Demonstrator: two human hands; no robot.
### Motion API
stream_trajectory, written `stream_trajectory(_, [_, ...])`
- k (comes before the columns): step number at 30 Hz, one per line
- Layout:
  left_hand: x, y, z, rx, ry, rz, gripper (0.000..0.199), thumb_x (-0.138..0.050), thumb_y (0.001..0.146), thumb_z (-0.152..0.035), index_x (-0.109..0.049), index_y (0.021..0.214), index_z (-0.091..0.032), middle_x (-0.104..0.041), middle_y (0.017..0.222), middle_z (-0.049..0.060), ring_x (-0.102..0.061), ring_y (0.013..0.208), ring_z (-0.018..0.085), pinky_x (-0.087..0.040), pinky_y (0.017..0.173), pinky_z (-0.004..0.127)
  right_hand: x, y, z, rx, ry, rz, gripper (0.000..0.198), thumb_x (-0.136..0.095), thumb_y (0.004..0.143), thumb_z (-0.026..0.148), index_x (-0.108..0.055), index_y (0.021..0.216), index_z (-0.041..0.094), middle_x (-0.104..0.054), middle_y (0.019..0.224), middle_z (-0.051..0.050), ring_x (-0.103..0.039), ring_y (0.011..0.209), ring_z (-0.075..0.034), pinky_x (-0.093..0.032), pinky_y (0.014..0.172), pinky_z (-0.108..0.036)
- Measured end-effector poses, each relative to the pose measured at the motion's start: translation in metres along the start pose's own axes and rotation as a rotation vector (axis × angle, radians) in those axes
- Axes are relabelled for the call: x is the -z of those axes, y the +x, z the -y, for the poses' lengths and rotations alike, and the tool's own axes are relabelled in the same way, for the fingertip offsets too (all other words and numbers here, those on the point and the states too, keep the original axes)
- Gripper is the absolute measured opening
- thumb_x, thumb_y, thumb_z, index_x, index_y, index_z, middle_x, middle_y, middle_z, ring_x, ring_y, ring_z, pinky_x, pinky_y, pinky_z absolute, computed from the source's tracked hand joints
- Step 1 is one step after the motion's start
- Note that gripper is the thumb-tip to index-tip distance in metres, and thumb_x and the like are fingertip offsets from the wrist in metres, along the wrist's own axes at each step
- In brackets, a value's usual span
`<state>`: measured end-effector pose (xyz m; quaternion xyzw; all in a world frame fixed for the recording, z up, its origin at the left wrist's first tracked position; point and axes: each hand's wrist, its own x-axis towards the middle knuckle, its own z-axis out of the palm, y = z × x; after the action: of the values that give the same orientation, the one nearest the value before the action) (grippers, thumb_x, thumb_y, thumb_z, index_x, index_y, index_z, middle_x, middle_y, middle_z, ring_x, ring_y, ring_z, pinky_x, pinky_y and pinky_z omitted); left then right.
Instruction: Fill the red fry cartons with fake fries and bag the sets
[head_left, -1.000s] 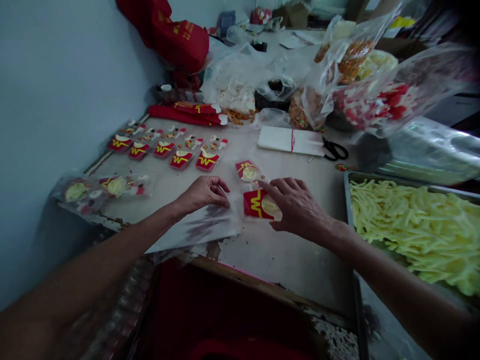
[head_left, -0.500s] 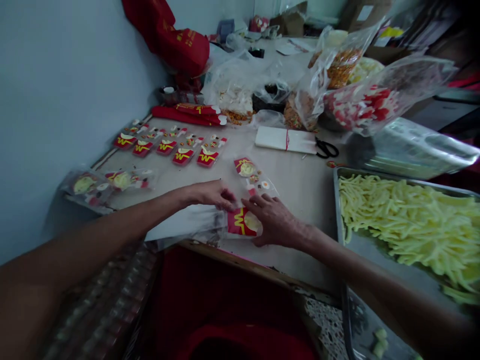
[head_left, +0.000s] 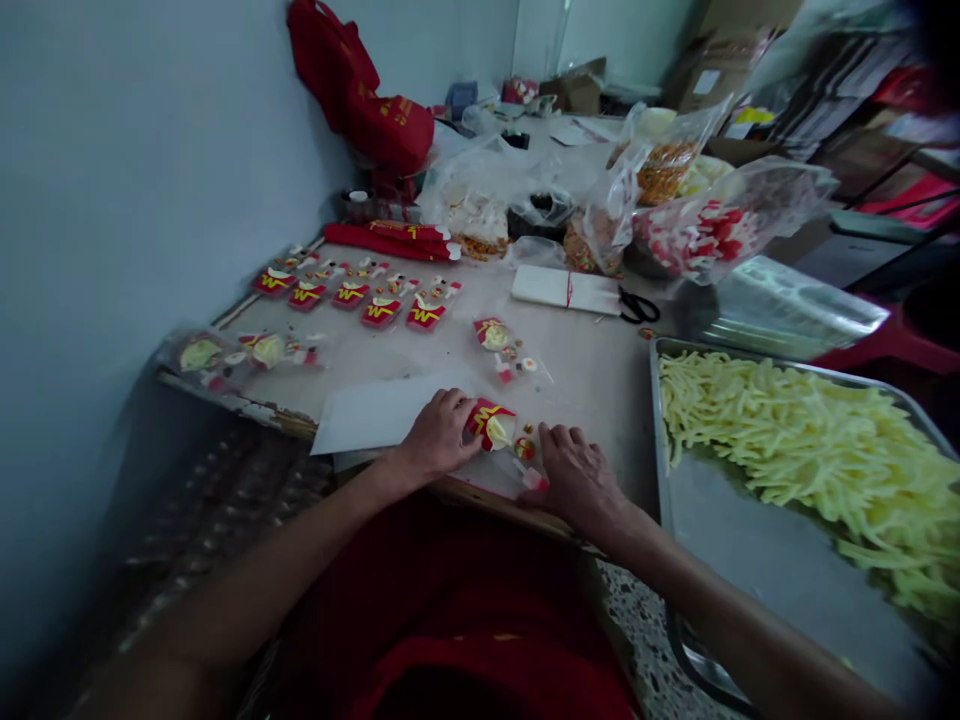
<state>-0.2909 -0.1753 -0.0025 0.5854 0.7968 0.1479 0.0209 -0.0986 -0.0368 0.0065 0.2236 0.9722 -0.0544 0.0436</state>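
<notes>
In front of me at the table's near edge lies a clear plastic packet (head_left: 501,440) with a small red carton marked in yellow, pale strips and tiny food-shaped pieces inside. My left hand (head_left: 442,432) grips its carton end, thumb near the edge and fingers on top. At the other end, beside a pink-red piece, my right hand (head_left: 581,475) has its fingers curled on the packet's edge. A white sheet (head_left: 367,415) lies left of the packet, partly behind my left hand. Just beyond, another filled packet (head_left: 502,345) lies flat on the table.
Several finished-looking packets (head_left: 351,292) lie in a row at the back left, others (head_left: 262,352) at the left edge. Flat red cartons (head_left: 390,240), white cards (head_left: 562,288), black-handled scissors (head_left: 637,306) and filled bags (head_left: 697,235) stand behind. A metal tray (head_left: 656,430) of pale yellow strips is right.
The packet has turned so its carton end points left. My left hand has moved from above onto the carton end, and my right hand has shifted right to the other end.
</notes>
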Motion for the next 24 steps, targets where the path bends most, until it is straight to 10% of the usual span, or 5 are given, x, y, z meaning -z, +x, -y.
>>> stream_trajectory(8, [0.008,0.035,-0.022,0.028,0.205,0.177,0.021,-0.053,0.086,-0.005,-0.072,0.09,-0.013,-0.067,0.097,0.013,-0.063,0.092,0.023,-0.052,0.079,0.032,-0.011,-0.001,0.01,-0.119,0.053,-0.027,0.086,-0.077,0.064,0.051,-0.049,0.135,0.011,-0.058,0.121,-0.017,-0.052,0.11,-0.035,-0.046,0.084,-0.04])
stream_trajectory(19, [0.024,0.027,-0.032,0.347,0.049,-0.112,0.012,-0.059,0.085,-0.019,-0.071,0.081,-0.018,-0.072,0.086,0.008,-0.064,0.078,0.02,-0.045,0.069,0.031,0.012,-0.011,0.006,-0.006,0.004,-0.152,0.09,-0.075,0.069,0.041,-0.04,0.144,0.006,-0.056,0.123,-0.022,-0.049,0.107,-0.037,-0.046,0.081,-0.047])
stream_trajectory(24, [0.016,0.025,-0.048,0.212,-0.071,-0.051,0.012,-0.059,0.083,-0.016,-0.07,0.078,-0.018,-0.072,0.083,0.008,-0.063,0.075,0.018,-0.042,0.068,0.029,0.015,-0.009,0.02,-0.028,0.066,-0.1,0.088,-0.079,0.069,0.048,-0.046,0.14,0.007,-0.057,0.124,-0.022,-0.05,0.107,-0.037,-0.046,0.083,-0.047])
